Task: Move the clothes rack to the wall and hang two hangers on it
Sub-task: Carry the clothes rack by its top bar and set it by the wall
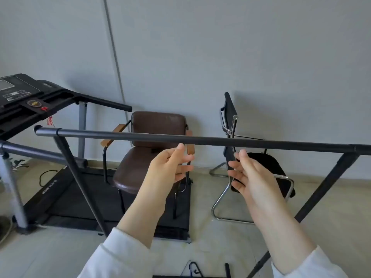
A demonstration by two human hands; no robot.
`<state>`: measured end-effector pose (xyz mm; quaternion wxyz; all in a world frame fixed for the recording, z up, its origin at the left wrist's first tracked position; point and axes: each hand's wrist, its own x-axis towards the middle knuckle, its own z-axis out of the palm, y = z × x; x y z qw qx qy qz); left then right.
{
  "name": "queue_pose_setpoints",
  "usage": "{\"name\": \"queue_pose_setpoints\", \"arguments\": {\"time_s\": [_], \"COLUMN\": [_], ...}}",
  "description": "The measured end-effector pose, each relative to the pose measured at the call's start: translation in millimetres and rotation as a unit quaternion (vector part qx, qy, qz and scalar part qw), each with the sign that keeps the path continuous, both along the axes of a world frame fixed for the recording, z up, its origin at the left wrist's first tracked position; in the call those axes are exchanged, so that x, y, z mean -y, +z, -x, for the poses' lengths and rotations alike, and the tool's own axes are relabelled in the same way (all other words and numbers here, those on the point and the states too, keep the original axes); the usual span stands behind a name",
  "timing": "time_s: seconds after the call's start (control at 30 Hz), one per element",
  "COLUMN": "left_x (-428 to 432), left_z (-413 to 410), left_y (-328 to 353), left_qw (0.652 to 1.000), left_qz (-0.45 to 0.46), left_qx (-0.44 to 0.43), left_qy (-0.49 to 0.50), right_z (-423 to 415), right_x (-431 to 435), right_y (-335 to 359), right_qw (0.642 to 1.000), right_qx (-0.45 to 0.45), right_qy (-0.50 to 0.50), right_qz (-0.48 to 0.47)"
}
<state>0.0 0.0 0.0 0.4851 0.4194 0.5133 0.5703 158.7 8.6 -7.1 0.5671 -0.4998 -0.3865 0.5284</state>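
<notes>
In the head view, the clothes rack (200, 140) is seen standing near the wall (220, 47), before two chairs. Its stiff, light-looking metal bar is judged best gripped near the middle. The left hand (170, 167) and right hand (251, 175) are held just below it, fingers (186, 158) loosely spread, nothing grasped. Hangers (191, 268) lie on the floor below.

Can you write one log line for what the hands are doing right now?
left hand: open, under rack bar | right hand: open, under bar | hangers on bar: none | brown chair: behind rack
</notes>
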Motion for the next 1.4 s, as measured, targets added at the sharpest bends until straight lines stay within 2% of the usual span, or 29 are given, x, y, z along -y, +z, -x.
{"name": "queue_pose_setpoints", "arguments": {"time_s": [0.27, 0.5, 0.7, 1.1, 1.4], "left_x": [-13.6, -18.0, -14.9, 6.9, 49.8], "left_z": [-4.0, -6.8, -10.6, -26.1, -82.1], "left_y": [5.2, 9.1, 13.5, 32.2, 52.0], "left_qw": [0.999, 0.997, 0.998, 0.995, 0.969], "left_qz": [-0.011, -0.003, 0.005, -0.032, -0.044], "left_qx": [0.036, 0.034, 0.036, 0.016, 0.000], "left_qy": [0.026, 0.062, 0.052, -0.088, -0.244], "right_z": [-7.9, -9.3, -10.1, -28.8, -70.5], "right_x": [-14.7, -21.9, -16.2, 39.1, 134.7], "right_y": [13.4, 19.1, 27.4, 49.2, 65.0], "right_qw": [1.000, 0.999, 0.998, 0.982, 0.948], "right_qx": [-0.003, 0.003, -0.007, -0.010, -0.002], "right_qy": [-0.005, -0.024, -0.064, -0.187, -0.318], "right_qz": [-0.021, -0.021, -0.002, -0.007, -0.028]}}
